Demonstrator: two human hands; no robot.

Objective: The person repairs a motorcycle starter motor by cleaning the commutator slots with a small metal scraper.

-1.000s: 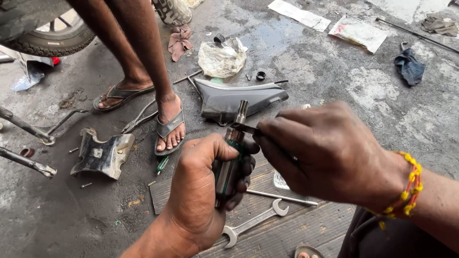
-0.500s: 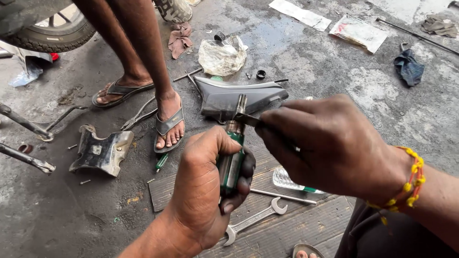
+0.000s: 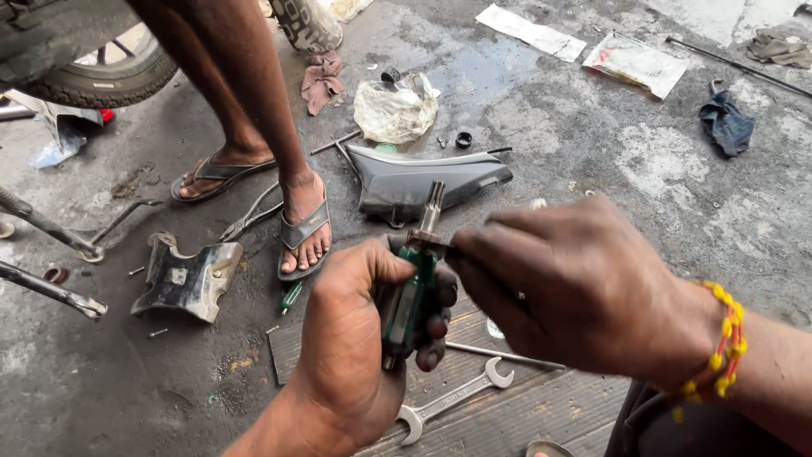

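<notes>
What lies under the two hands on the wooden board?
Under the left hand and right hand, a spanner and thin rod lie on the board; the rod's left end is covered.

The left hand (image 3: 355, 338) stood left of the right hand (image 3: 575, 288), with a shaft (image 3: 414, 288) upright between them. A spanner (image 3: 452, 402) lay on a board (image 3: 507, 415) beneath both hands. Behind the hands a panel (image 3: 423, 182) lay on the ground, and a bag (image 3: 393, 110) behind that. Two sandalled feet (image 3: 279, 211) stood left of the panel. A bracket (image 3: 186, 279) lay left of the nearer foot. A tyre (image 3: 85, 76) stood far left, behind the feet.
</notes>
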